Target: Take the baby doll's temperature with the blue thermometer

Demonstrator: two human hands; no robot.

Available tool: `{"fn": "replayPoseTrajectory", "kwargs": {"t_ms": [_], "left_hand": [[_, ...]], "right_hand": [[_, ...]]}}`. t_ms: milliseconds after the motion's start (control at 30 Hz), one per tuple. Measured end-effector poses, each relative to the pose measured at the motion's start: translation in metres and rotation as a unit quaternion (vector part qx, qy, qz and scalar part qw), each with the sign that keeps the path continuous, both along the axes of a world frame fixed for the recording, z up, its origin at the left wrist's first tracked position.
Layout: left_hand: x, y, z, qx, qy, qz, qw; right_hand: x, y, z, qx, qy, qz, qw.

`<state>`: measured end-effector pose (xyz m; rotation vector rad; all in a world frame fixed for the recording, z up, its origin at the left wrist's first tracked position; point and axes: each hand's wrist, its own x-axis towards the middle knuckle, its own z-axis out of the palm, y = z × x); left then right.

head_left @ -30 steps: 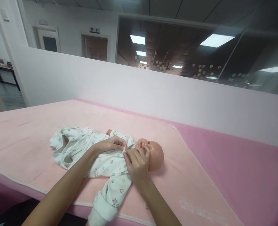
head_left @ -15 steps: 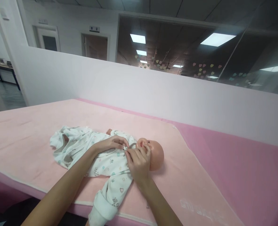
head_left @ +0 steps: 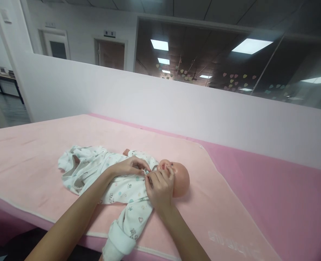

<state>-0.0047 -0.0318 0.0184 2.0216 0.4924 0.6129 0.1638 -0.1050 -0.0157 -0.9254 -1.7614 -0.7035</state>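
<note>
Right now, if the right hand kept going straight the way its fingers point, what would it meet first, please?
The right hand points up and away, toward the collar of the white romper it pinches. Just beyond lies the doll's chin and head, probably the first contact, though depth is unclear.

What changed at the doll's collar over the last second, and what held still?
Very little. Both hands, left hand and right hand, crept slightly toward the doll's head, fingertips closing tighter together on the neckline of the white printed romper. Both keep their pinch. The doll and pink towel stayed put.
</note>
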Motion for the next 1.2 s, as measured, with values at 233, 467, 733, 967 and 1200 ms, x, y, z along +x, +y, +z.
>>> {"fn": "replayPoseTrajectory", "kwargs": {"t_ms": [233,467,733,967,1200], "left_hand": [[0.0007,0.0004,-0.0024,0.022,0.018,0.019,0.999],[0.0025,-0.0009,-0.0008,0.008,0.021,0.032,0.999],[0.003,-0.0001,-0.0029,-0.002,0.016,0.078,0.997],[0.0031,0.0002,-0.0031,-0.016,0.003,0.077,0.997],[0.0038,-0.002,0.0012,-0.028,-0.009,0.056,0.998]], "right_hand": [[-0.0005,0.0016,-0.0013,-0.004,-0.017,-0.019,1.0],[-0.0002,0.0012,-0.0005,-0.007,-0.018,-0.022,1.0],[0.0001,0.0013,0.0001,-0.005,-0.016,-0.011,1.0],[-0.0005,0.0007,0.0011,-0.002,-0.004,0.004,1.0],[-0.0013,0.0005,0.0006,-0.001,0.01,0.014,1.0]]}}
